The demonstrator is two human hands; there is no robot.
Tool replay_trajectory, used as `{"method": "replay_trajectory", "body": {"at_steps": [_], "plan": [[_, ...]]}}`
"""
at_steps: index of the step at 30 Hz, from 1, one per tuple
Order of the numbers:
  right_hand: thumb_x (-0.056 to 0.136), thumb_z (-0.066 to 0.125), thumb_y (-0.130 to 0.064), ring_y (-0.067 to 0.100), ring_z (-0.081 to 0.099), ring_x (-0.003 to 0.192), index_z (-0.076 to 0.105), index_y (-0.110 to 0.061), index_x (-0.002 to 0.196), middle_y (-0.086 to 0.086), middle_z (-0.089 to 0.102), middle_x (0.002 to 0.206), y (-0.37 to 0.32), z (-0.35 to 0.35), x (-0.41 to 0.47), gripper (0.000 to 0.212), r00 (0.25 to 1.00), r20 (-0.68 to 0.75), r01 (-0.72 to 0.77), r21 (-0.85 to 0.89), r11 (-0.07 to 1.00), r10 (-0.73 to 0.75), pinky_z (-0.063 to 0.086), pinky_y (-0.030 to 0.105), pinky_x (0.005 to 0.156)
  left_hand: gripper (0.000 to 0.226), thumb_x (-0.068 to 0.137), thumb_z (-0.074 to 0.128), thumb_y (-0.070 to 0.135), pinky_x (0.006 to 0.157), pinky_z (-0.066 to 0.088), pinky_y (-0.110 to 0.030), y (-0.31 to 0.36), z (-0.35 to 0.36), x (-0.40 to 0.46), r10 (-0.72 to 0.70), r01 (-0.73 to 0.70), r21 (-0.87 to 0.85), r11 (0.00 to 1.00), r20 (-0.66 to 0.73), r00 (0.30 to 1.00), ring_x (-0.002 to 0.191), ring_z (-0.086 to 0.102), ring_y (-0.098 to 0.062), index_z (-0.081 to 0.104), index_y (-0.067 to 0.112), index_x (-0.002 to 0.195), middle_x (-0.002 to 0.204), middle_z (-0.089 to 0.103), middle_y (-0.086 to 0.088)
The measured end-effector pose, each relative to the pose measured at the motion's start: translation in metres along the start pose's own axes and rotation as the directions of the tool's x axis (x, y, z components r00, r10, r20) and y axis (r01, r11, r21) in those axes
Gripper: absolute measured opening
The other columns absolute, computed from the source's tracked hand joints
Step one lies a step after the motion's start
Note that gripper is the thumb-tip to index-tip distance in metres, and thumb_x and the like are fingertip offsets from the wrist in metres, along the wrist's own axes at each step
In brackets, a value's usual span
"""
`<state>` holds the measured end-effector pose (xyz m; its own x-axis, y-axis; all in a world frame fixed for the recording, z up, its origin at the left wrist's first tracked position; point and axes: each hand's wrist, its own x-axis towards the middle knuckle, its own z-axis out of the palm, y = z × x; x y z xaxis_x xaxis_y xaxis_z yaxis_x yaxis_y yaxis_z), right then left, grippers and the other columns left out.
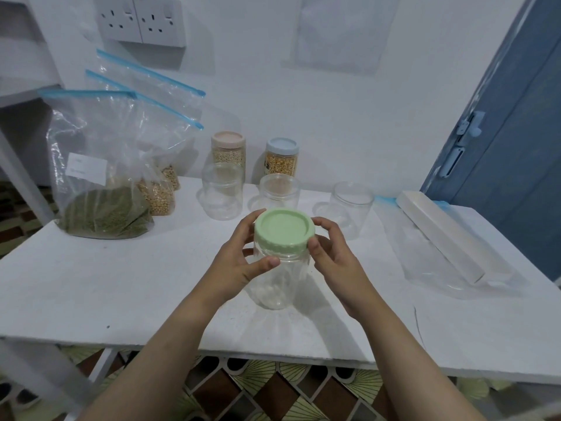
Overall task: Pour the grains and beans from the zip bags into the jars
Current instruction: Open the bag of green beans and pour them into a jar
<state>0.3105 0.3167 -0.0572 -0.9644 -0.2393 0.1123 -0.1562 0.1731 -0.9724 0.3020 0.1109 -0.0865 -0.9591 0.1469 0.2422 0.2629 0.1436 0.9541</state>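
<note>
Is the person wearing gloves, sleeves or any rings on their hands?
No. The left hand and right hand are bare, with no gloves, rings, watch or bracelets showing. Both forearms are bare too; no sleeves reach into the picture.

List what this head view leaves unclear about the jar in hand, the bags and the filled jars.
- Green lid: screwed tight or loose cannot be told; the fingers cover its rim.
- Label on the green-bean bag: text too small and blurred.
- Rear bag: contents mostly hidden by the bags in front.
- Blue-lidded jar: lower part hidden by an empty jar.
</note>
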Motion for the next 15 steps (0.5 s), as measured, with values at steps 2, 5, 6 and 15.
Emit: {"method": "replay_trajectory", "body": {"at_steps": [2,5,6,15], "plan": [[0.083,0.057,-0.060,-0.005,0.060,0.110,0.041,-0.052,0.131,-0.017,0.060,0.129,-0.002,0.003,-0.001,0.051,1.000,0.007,0.009,-0.034,0.999,-0.009,0.047,0.022,0.094,0.090,0.056,0.082,0.072,0.109,0.045,-0.043,0.001,0.000,0.000,-0.001,0.001,-0.002,1.000,-0.005,1.000,0.128,0.050,-0.008,0.039,0.061,0.133,0.135,0.052,0.018],[0.078,0.067,-0.058,-0.013,0.055,0.110,0.038,-0.049,0.137,-0.035,0.051,0.126,-0.009,0.005,-0.001,0.067,0.998,0.053,0.028,-0.083,0.996,-0.024,0.048,0.011,0.087,0.089,0.054,0.083,0.071,0.107,0.046,-0.042,0.003,0.001,0.001,0.001,-0.001,-0.008,1.000,-0.009,1.000,0.126,0.053,-0.012,0.039,0.063,0.131,0.135,0.054,0.014],[0.077,0.070,-0.055,-0.017,0.054,0.107,0.038,-0.048,0.137,-0.040,0.050,0.122,-0.013,0.004,0.000,0.068,0.998,0.065,0.033,-0.096,0.995,-0.027,0.047,0.007,0.082,0.090,0.054,0.083,0.071,0.107,0.047,-0.041,0.003,0.002,0.001,0.000,0.000,-0.007,1.000,-0.010,1.000,0.125,0.054,-0.012,0.038,0.064,0.131,0.135,0.054,0.013],[0.068,0.079,-0.055,-0.019,0.047,0.110,0.043,-0.060,0.122,-0.024,0.045,0.134,-0.018,-0.003,0.010,0.066,0.996,0.044,0.088,-0.157,0.984,-0.082,0.041,0.010,0.086,0.087,0.056,0.082,0.071,0.106,0.046,-0.040,0.004,0.007,0.003,0.038,-0.037,0.013,0.999,-0.034,0.999,0.128,0.051,-0.009,0.038,0.064,0.131,0.138,0.052,0.014]]}}
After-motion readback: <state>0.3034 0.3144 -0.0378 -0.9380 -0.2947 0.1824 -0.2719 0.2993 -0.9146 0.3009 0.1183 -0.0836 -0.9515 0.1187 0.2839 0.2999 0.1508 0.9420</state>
